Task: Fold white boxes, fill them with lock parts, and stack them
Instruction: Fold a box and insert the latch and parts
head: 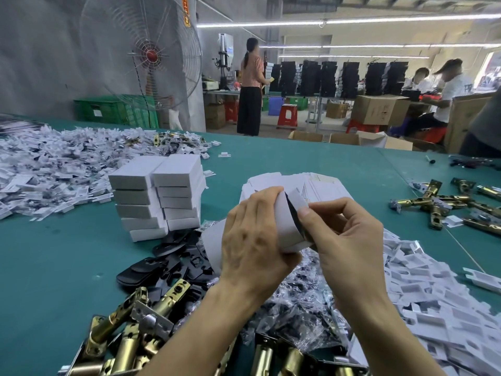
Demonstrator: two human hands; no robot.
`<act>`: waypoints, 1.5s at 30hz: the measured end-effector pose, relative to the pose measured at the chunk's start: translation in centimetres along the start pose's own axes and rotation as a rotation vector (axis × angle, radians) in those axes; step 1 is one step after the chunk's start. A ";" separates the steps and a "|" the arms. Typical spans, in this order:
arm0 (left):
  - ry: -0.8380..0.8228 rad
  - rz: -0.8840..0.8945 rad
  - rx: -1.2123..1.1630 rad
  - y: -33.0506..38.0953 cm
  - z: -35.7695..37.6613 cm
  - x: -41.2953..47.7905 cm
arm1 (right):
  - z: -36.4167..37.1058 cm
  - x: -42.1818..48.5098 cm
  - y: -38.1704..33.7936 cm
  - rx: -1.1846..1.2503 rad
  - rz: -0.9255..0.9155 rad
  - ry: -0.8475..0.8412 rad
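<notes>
Left hand (252,240), right hand (349,234) round white box (284,221)

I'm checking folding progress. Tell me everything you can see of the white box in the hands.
The white box looks like thin matte cardboard, only partly folded: its panels bow outward and a dark gap shows along one open edge. It is held up, tilted. The left hand wraps its left side; the right hand pinches its right edge with the thumb on top. What is inside cannot be told.
</notes>
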State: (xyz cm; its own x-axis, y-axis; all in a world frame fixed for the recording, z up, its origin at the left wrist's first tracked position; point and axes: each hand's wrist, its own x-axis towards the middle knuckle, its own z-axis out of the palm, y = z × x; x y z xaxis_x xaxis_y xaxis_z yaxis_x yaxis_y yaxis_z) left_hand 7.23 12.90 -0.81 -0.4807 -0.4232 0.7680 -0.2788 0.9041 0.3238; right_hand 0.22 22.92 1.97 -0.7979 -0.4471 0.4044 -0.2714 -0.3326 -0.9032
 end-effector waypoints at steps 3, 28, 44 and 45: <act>0.007 0.026 0.038 0.1 0.0 -0.1 | 0.0 -0.2 -0.1 -0.024 -0.023 0.006; -0.120 -0.229 -0.204 0.6 -0.3 0.1 | -0.4 0.0 0.8 -0.415 -0.294 -0.315; -0.266 -0.233 -0.987 0.1 -2.7 1.3 | -1.5 1.1 -1.0 -0.035 -0.231 -0.217; -0.273 -0.261 -1.012 0.0 -2.8 1.4 | -1.3 0.9 -1.0 -0.021 -0.225 -0.219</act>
State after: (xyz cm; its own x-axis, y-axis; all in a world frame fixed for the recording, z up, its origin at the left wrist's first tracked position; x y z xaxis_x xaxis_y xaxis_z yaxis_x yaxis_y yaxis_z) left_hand 8.93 12.50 1.82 -0.7101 -0.4955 0.5003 0.3568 0.3594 0.8623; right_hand -0.98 23.92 3.05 -0.5819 -0.5333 0.6140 -0.4409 -0.4276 -0.7892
